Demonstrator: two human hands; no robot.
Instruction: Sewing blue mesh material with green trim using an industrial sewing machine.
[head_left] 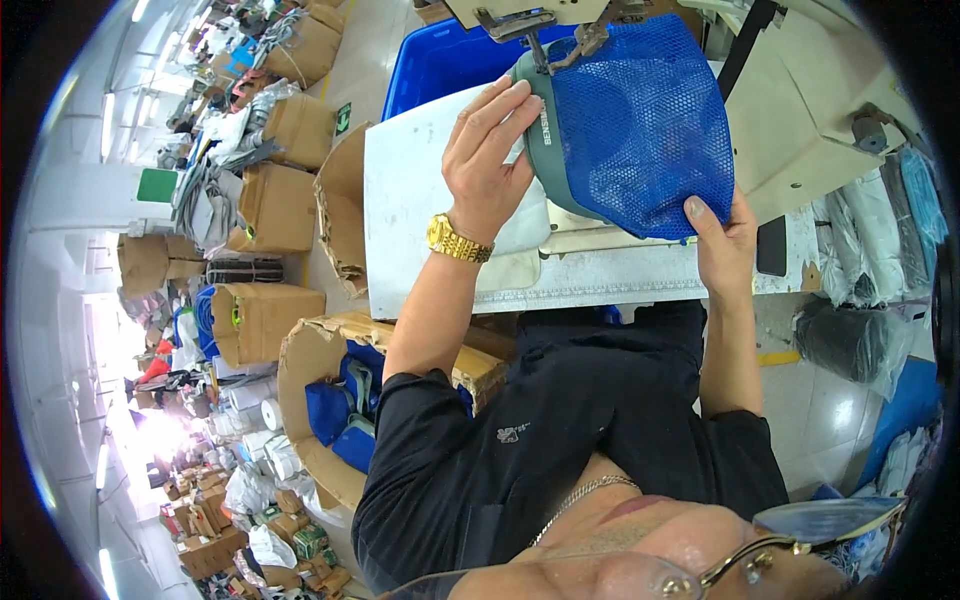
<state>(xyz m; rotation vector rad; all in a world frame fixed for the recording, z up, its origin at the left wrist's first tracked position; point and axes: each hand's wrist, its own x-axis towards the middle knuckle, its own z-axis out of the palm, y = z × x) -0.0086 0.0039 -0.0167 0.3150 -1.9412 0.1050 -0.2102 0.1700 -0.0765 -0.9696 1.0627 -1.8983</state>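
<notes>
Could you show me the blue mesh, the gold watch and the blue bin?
Blue mesh (645,130): head view, on the middle of its netting.
Gold watch (465,242): head view, on its bracelet.
Blue bin (445,68): head view, on its bare inner surface.

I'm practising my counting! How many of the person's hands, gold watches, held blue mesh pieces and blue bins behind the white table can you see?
Hands: 2, the left hand and the right hand
Gold watch: 1
Held blue mesh piece: 1
Blue bin: 1
Total: 5
</notes>
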